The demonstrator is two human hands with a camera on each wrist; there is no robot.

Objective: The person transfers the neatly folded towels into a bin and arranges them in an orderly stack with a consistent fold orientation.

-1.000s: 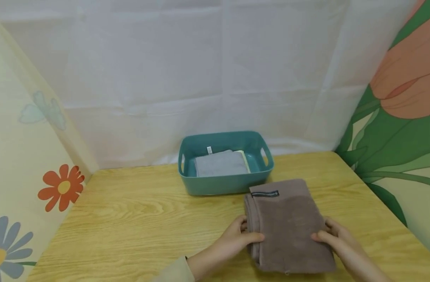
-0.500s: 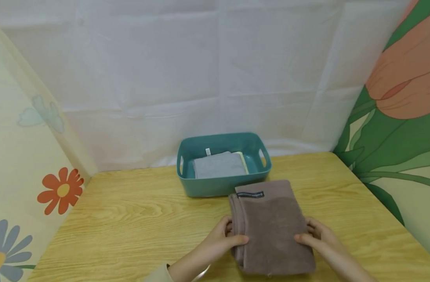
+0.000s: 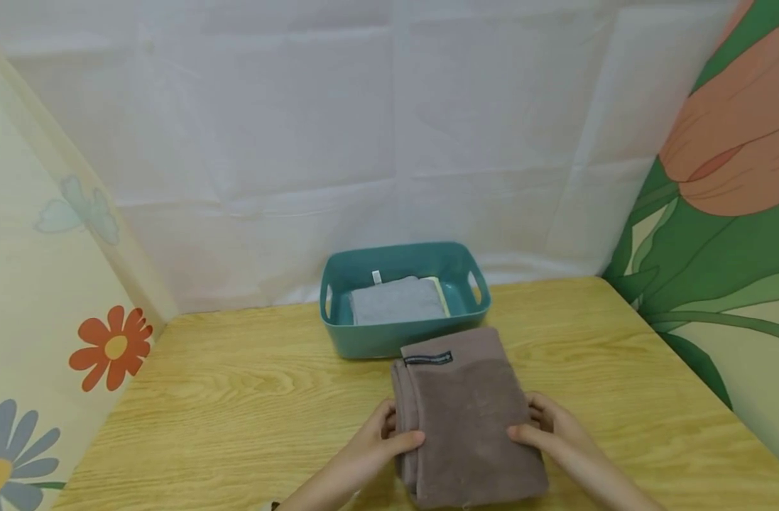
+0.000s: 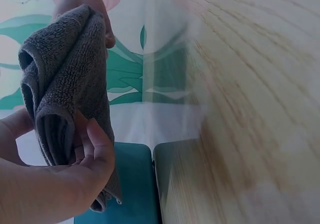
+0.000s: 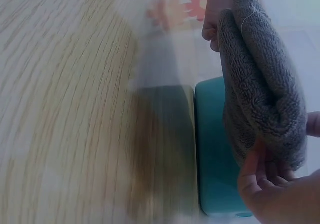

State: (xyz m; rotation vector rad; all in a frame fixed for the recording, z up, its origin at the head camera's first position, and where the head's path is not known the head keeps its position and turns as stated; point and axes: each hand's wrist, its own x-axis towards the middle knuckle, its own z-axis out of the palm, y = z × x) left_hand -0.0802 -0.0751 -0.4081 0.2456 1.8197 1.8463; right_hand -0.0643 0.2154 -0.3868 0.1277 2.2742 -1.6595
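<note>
A folded brown towel (image 3: pixel 467 415) with a black label is held a little above the wooden table (image 3: pixel 236 397), just in front of a teal basket (image 3: pixel 403 339). My left hand (image 3: pixel 383 440) grips the towel's left folded edge, thumb on top. My right hand (image 3: pixel 545 429) grips the right edge the same way. The left wrist view shows the brown towel (image 4: pixel 65 91) lifted off the table with my left hand (image 4: pixel 75 166) curled round it. In the right wrist view my right hand (image 5: pixel 272 181) holds the brown towel (image 5: pixel 262 78) near the teal basket (image 5: pixel 217 149).
Inside the basket lie a folded grey towel (image 3: pixel 395 301) and a pale yellow cloth (image 3: pixel 442 292) under it. White sheeting stands behind the table, flower-printed panels at the left (image 3: pixel 50 305) and right (image 3: pixel 721 213).
Both hands have carried the brown towel leftward, so that it now sits in front of the basket's middle. The wrist views show motion blur.
</note>
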